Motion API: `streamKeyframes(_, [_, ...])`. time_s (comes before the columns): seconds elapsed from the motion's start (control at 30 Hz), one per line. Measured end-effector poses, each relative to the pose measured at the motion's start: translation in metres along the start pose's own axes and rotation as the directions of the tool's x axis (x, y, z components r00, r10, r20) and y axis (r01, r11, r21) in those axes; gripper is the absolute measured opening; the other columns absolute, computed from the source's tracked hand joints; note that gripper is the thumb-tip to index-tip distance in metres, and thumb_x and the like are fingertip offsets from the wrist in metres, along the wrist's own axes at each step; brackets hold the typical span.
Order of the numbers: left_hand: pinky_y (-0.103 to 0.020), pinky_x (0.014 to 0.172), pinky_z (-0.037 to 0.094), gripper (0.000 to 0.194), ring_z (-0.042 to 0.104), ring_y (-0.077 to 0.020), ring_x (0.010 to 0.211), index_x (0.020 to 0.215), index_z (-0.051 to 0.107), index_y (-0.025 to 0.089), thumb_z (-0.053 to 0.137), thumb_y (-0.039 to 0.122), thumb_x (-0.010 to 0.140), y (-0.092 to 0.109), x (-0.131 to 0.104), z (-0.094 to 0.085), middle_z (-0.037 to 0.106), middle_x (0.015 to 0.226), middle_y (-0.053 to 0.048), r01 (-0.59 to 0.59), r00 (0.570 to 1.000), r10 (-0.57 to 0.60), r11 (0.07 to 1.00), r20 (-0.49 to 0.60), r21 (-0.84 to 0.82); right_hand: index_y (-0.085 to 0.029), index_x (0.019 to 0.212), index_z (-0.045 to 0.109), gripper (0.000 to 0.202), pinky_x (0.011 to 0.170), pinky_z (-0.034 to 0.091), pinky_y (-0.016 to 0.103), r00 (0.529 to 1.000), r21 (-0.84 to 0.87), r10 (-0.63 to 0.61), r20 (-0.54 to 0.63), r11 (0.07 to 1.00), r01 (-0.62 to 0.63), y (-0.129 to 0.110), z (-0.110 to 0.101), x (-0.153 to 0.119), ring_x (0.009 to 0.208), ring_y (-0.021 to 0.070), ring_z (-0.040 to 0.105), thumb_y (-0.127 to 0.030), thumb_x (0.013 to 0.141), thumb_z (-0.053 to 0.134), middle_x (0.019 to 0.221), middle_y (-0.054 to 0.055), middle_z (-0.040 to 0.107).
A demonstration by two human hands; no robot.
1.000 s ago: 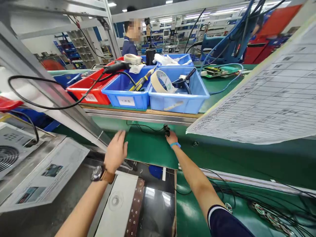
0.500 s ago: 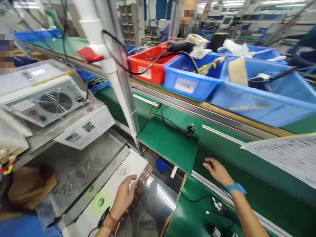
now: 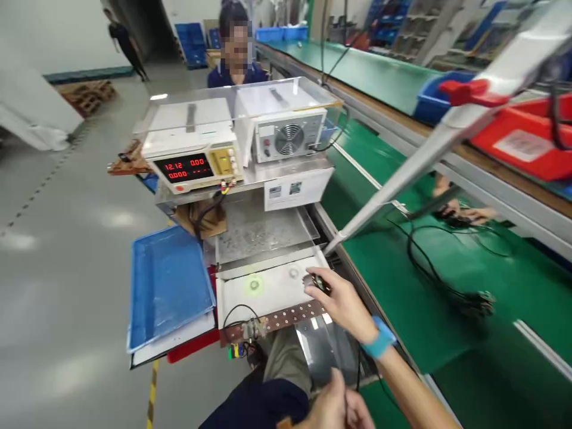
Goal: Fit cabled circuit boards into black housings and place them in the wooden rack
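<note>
Part (image 3: 320, 285) is being pinched in my right hand (image 3: 343, 301), thumb against fingers, near the white panel (image 3: 274, 292): picked up, not yet set down. My left hand (image 3: 334, 408) is blurring low (from here, I cannot tell its grip). A lit box (image 3: 190, 168) is standing beyond.

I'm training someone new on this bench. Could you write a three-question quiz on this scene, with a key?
1. True or false: the right hand, with the blue wristband, grips a small part.
2. In the picture, the blue tray lies on which side of the white panel? A) left B) right
3. Fill in: the lit digits on the display are ____ in colour.
Key: 1 true; 2 A; 3 red.
</note>
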State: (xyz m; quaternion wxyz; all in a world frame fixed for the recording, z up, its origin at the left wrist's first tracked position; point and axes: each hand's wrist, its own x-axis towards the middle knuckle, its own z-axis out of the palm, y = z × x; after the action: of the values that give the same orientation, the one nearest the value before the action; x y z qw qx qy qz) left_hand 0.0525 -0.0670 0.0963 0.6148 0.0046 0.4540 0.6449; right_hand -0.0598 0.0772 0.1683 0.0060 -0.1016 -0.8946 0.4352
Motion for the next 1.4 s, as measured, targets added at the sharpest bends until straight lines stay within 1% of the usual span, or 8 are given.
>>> streamKeyframes(0.17, [-0.025, 0.042, 0.043, 0.070, 0.033, -0.0083, 0.030, 0.073, 0.053, 0.022, 0.064, 0.090, 0.062, 0.034, -0.089, -0.107, 0.036, 0.038, 0.011, -0.197, 0.932, 0.154, 0.975, -0.328, -0.102, -0.015, 0.118, 0.066, 0.030, 0.099, 0.050, 0.037, 0.974, -0.188, 0.062, 0.216, 0.982, -0.021, 0.039, 0.148, 0.101, 0.108, 0.0233, 0.065, -0.018, 0.088, 0.068, 0.116, 0.012, 0.070])
streamKeyframes(0.33, [-0.032, 0.059, 0.055, 0.062, 0.046, -0.0109, 0.040, 0.081, 0.062, 0.021, 0.068, 0.081, 0.068, 0.051, -0.177, -0.187, 0.043, 0.047, 0.010, -0.157, 0.651, 0.175, 0.983, -0.739, 0.095, -0.016, 0.121, 0.063, 0.029, 0.090, 0.057, 0.042, 0.941, -0.312, 0.179, 0.288, 0.946, -0.085, 0.060, 0.246, 0.112, 0.102, 0.0208, 0.066, -0.033, 0.098, 0.064, 0.119, 0.008, 0.066])
streamKeyframes(0.57, [-0.032, 0.061, 0.055, 0.053, 0.064, -0.0216, 0.063, 0.081, 0.072, 0.024, 0.055, 0.074, 0.078, 0.045, -0.222, -0.236, 0.068, 0.065, -0.001, 0.223, 0.265, 0.482, 0.812, -0.835, 0.539, -0.018, 0.127, 0.061, 0.033, 0.092, 0.057, 0.044, 0.931, -0.437, 0.249, 0.269, 0.892, -0.112, 0.067, 0.287, 0.113, 0.110, 0.0231, 0.064, -0.033, 0.098, 0.064, 0.131, 0.010, 0.061])
streamKeyframes(0.77, [-0.032, 0.066, 0.047, 0.045, 0.059, -0.0219, 0.068, 0.065, 0.062, 0.024, 0.043, 0.049, 0.098, 0.074, -0.208, -0.233, 0.065, 0.066, -0.004, 0.399, 0.150, 0.856, 0.405, -0.494, 0.823, -0.018, 0.128, 0.061, 0.034, 0.095, 0.055, 0.046, 0.925, -0.409, 0.266, 0.272, 0.902, -0.139, 0.068, 0.286, 0.113, 0.113, 0.0243, 0.063, -0.035, 0.098, 0.064, 0.132, 0.010, 0.061])
streamKeyframes(1.03, [-0.034, 0.068, 0.033, 0.035, 0.045, -0.0185, 0.068, 0.067, 0.060, 0.019, 0.047, 0.020, 0.099, 0.125, -0.166, -0.194, 0.054, 0.064, -0.002, 0.366, 0.341, 0.940, -0.117, -0.016, 0.923, -0.014, 0.134, 0.057, 0.045, 0.109, 0.041, 0.054, 0.916, -0.137, 0.263, 0.303, 0.963, -0.231, 0.041, 0.265, 0.104, 0.135, 0.0344, 0.046, -0.040, 0.097, 0.061, 0.144, 0.019, 0.052])
streamKeyframes(1.2, [-0.035, 0.069, 0.030, 0.027, 0.039, -0.0172, 0.069, 0.062, 0.055, 0.017, 0.058, 0.021, 0.089, 0.104, -0.116, -0.169, 0.050, 0.064, -0.002, 0.016, 0.545, 0.754, -0.447, 0.367, 0.894, -0.015, 0.124, 0.060, 0.063, 0.086, 0.056, 0.039, 0.850, 0.204, 0.194, 0.490, 0.922, -0.328, -0.005, 0.248, 0.063, 0.106, 0.0261, 0.067, -0.060, 0.105, 0.020, 0.114, 0.014, 0.071])
streamKeyframes(1.3, [-0.035, 0.067, 0.029, 0.029, 0.039, -0.0162, 0.067, 0.059, 0.052, 0.019, 0.065, 0.028, 0.083, 0.062, -0.087, -0.165, 0.049, 0.062, 0.000, -0.218, 0.675, 0.514, -0.546, 0.529, 0.809, -0.020, 0.119, 0.058, 0.059, 0.068, 0.057, 0.034, 0.733, 0.569, 0.106, 0.672, 0.559, -0.603, -0.020, 0.226, 0.036, 0.083, 0.0212, 0.071, -0.071, 0.096, 0.041, 0.103, 0.011, 0.073])
streamKeyframes(1.4, [-0.033, 0.068, 0.031, 0.036, 0.041, -0.0152, 0.068, 0.056, 0.048, 0.020, 0.067, 0.031, 0.084, 0.018, -0.073, -0.166, 0.050, 0.061, 0.002, -0.349, 0.779, 0.299, -0.523, 0.551, 0.777, -0.019, 0.104, 0.062, 0.055, 0.054, 0.047, 0.022, 0.713, 0.686, 0.146, 0.686, 0.194, -0.701, -0.021, 0.206, 0.015, 0.064, 0.0120, 0.061, -0.060, 0.073, 0.083, 0.095, 0.007, 0.072])
